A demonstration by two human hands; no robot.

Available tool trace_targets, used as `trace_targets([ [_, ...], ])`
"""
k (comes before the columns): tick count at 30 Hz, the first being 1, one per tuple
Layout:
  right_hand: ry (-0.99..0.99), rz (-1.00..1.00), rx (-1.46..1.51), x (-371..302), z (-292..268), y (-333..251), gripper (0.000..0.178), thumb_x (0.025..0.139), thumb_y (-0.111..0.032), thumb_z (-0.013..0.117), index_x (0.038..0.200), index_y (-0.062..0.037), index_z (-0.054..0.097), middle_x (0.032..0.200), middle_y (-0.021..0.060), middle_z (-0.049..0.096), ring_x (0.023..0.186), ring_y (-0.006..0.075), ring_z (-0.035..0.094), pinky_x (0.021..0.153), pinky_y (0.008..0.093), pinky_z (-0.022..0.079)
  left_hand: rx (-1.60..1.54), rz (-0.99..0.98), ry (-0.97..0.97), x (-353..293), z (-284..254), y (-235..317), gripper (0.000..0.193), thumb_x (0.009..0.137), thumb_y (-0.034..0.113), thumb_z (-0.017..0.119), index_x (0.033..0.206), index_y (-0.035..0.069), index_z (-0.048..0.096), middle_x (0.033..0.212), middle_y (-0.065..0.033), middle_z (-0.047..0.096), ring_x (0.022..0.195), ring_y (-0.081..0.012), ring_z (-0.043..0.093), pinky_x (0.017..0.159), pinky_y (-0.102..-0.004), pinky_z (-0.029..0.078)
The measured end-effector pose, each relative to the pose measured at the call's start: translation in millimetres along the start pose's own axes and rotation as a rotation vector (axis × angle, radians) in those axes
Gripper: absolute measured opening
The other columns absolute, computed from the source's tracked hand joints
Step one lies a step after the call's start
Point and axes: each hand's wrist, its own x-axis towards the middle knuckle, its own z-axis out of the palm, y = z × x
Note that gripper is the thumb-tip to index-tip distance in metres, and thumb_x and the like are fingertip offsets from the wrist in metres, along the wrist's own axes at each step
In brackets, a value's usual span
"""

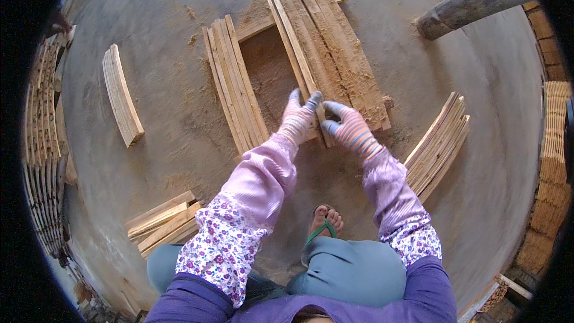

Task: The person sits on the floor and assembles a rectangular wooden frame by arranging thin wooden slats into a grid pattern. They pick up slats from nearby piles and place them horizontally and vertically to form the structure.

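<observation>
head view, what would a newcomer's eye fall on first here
Most likely the striped gloves in the middle, where the left hand and right hand meet at the near end of some narrow wooden strips. Just right of those strips, the wider boards dusted with sawdust catch the eye, then the thick grey post at upper right.

Open floor [170, 101] lies left of the strip row [234, 84], a post [475, 3] blocking upper right
</observation>
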Motion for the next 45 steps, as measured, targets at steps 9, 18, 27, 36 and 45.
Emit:
trace_targets([
  [9,-0.004,0.08,0.278,9.7,33.1,9.1,0.073,0.087,-0.022,0.08,0.148,-0.0046,0.043,0.123,0.0186,0.065,0.114,0.0232,0.061,0.098,0.0352,0.05,-0.297,-0.191,-0.282,-27.7,-58.7,40.0,0.046,0.099,0.028,0.064,0.14,0.011,0.052,0.117,-0.0023,0.068,0.1,-0.0139,0.064,0.083,-0.0324,0.052],
  [18,-0.141,0.138,0.58,-1.7,26.6,25.1,0.041,0.101,-0.027,0.062,0.136,-0.0069,0.06,0.115,0.0033,0.068,0.093,0.0116,0.064,0.081,0.0296,0.055,-0.452,-0.31,-0.468,-33.4,-90.7,45.0,0.035,0.1,0.022,0.063,0.132,0.01,0.057,0.114,-0.0019,0.07,0.102,-0.0164,0.068,0.089,-0.0373,0.059],
  [27,-0.51,0.216,0.584,-67.1,92.0,18.9,0.057,0.088,-0.018,0.073,0.138,-0.0068,0.05,0.108,0.0022,0.066,0.087,0.0123,0.062,0.072,0.0306,0.052,0.376,-0.06,-0.346,-75.1,-123.4,67.7,0.072,0.093,0.027,0.072,0.152,0.003,0.038,0.136,-0.0186,0.06,0.117,-0.0333,0.062,0.1,-0.0437,0.052],
  [36,0.071,-0.283,0.084,71.1,22.0,-59.2,0.067,0.09,-0.027,0.074,0.143,0.0011,0.045,0.133,0.0206,0.06,0.126,0.0276,0.057,0.104,0.0393,0.049,1.103,-0.129,0.05,-88.9,-119.9,60.1,0.121,0.069,0.058,0.085,0.162,0.029,0.013,0.166,-0.027,-0.008,0.153,-0.0471,0.007,0.121,-0.054,0.026],
  [45,0.287,-0.19,-0.639,94.6,24.7,-101.8,0.085,0.082,-0.033,0.077,0.153,-0.0081,0.038,0.146,0.0284,0.048,0.138,0.0394,0.047,0.116,0.0437,0.038,1.034,-0.216,-0.004,-84.9,-116.1,54.4,0.103,0.08,0.042,0.082,0.16,0.04,0.016,0.163,-0.0235,-0.024,0.152,-0.0503,-0.001,0.12,-0.0603,0.022],
])
